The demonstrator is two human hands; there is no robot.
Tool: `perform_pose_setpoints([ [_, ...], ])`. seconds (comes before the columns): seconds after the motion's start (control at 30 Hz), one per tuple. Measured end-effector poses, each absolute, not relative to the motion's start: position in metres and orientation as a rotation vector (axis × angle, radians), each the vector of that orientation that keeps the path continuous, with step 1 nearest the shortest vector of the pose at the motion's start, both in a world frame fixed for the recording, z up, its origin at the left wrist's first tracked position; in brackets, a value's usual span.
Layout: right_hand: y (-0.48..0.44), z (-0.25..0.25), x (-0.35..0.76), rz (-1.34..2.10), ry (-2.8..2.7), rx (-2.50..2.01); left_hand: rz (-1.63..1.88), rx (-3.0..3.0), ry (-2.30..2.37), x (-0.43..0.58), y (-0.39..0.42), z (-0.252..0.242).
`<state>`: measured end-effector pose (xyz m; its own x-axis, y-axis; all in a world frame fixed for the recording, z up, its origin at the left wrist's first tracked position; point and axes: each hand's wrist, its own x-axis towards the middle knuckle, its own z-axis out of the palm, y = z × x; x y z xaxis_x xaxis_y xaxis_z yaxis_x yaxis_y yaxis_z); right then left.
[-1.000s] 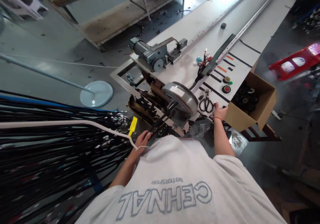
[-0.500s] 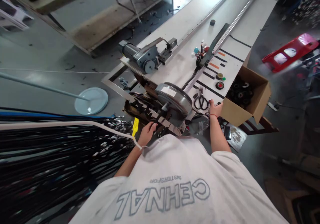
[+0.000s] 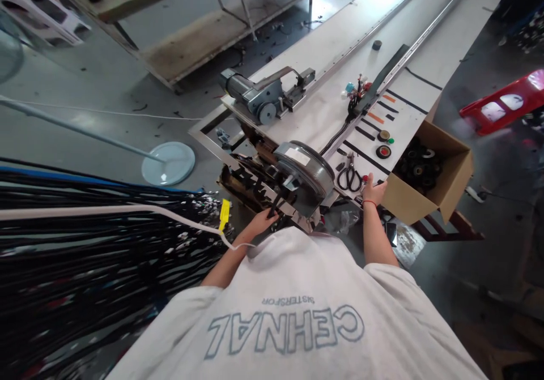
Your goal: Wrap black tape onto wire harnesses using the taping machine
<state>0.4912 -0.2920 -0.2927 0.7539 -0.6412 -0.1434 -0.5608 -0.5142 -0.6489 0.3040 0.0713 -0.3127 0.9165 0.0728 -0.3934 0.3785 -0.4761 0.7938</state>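
Grey metal forms the single wheel (image 3: 305, 167) at the near end of the one long white table (image 3: 325, 99), with one motor (image 3: 240, 85) behind it. Two hands are at work: the left hand (image 3: 262, 221) has its fingers curled closed round one black bundle (image 3: 275, 203), just beside the wheel; the right hand (image 3: 374, 190) lies at the table edge by one red button (image 3: 364, 179), loosely bent, though whether it grips anything I cannot tell. On the table lie one pair of scissors (image 3: 349, 177), three tape rolls (image 3: 383, 152) and two orange strips (image 3: 376, 118). Compared with a second ago, the left hand is nearer the wheel, and one cluster of connectors (image 3: 357, 89) with its dark bar (image 3: 385, 77) sits farther along the rail.
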Motion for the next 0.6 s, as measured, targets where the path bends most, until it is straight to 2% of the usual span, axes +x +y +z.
perform_pose_setpoints([
  [0.3, -0.294, -0.294, 0.494, -0.141, 0.907, -2.252, -0.164, 1.987, 0.519, 0.265, 0.078, -0.293],
  [0.6, -0.295, -0.296, 0.494, -0.165, 0.890, -2.256, -0.187, 1.890, 0.554, 0.253, 0.074, -0.273],
])
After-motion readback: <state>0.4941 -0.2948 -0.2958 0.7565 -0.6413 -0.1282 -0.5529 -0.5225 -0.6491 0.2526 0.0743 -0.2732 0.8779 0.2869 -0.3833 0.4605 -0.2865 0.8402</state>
